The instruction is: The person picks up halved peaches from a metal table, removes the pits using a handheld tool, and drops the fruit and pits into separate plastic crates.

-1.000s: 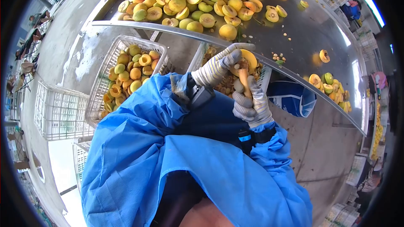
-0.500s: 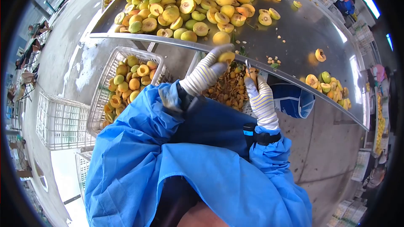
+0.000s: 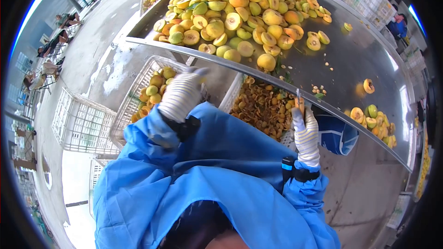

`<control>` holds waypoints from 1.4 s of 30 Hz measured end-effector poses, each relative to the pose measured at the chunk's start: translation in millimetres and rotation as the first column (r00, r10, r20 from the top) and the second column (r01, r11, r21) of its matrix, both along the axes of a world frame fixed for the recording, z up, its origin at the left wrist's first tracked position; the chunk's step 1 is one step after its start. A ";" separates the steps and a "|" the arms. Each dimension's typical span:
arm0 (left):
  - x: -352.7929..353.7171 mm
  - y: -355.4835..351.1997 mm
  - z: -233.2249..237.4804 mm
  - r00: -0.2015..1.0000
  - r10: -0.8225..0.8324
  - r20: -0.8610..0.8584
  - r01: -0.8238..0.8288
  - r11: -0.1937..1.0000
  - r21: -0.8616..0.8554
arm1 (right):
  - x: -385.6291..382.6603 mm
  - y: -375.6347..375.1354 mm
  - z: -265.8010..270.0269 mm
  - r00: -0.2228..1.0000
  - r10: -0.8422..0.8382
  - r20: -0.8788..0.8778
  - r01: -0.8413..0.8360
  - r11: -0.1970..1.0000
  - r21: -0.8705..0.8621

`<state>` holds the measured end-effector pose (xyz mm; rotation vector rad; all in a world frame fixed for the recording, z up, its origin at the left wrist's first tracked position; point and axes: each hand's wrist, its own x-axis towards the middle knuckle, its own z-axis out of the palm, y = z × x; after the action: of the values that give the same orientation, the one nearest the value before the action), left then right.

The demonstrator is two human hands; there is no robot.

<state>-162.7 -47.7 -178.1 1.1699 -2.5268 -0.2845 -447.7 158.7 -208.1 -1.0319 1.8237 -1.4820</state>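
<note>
The person's left hand (image 3: 181, 96), in a white knit glove with grey stripes, hangs back-up over the near rim of a white plastic lattice crate (image 3: 131, 103). This crate stands on the floor below the near edge of the worktop, towards its left corner. The fingers point down and away from the camera, so it cannot be told whether the hand is open or holds anything. In the crate lie halved yellow-orange stone fruits (image 3: 154, 87), just beyond the glove.

The right hand (image 3: 305, 129), gloved the same way, is closed around a small, thin-bladed, orange-handled metal knife (image 3: 299, 100). The blade points up and sits close against the near edge of the shiny steel worktop (image 3: 360, 55), about midway along it. The knife touches no fruit.

Between the two hands, also under the near edge, stands a second white lattice crate (image 3: 233, 94) heaped with brown fruit stones (image 3: 263, 106). The right hand is just beside its right end. To the right of that hand, below the worktop, is a blue sack-like container (image 3: 339, 133).

On the worktop a large pile of whole and halved yellow-green fruits (image 3: 240, 14) covers the left and far part, reaching the near edge. A few loose stones (image 3: 318, 90) lie near the knife and a single half fruit (image 3: 368, 85) sits further right. A smaller heap of fruit (image 3: 374, 120) lies by the right end of the near edge. An empty white lattice crate (image 3: 83, 122) stands on the floor, left of the crate of halves.
</note>
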 end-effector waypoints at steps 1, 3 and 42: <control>20.0 -11.0 -0.8 0.994 0.098 0.046 -0.096 0.994 -0.042 | 0.1 0.1 0.1 1.000 -0.002 -0.030 0.002 1.000 0.006; 42.3 -29.6 2.1 0.959 0.267 0.098 -0.230 0.930 -0.285 | 6.7 -2.6 8.3 0.999 -0.012 -0.033 0.011 1.000 -0.001; -122.5 50.9 -18.8 0.429 0.426 -0.797 0.868 0.052 0.494 | 41.1 -11.2 -4.8 0.980 0.085 -0.180 -0.105 0.989 -0.105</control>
<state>-285.2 3.2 -196.9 0.2662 -1.1208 -2.3994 -406.6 147.5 -212.9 -1.3247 1.7964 -1.4929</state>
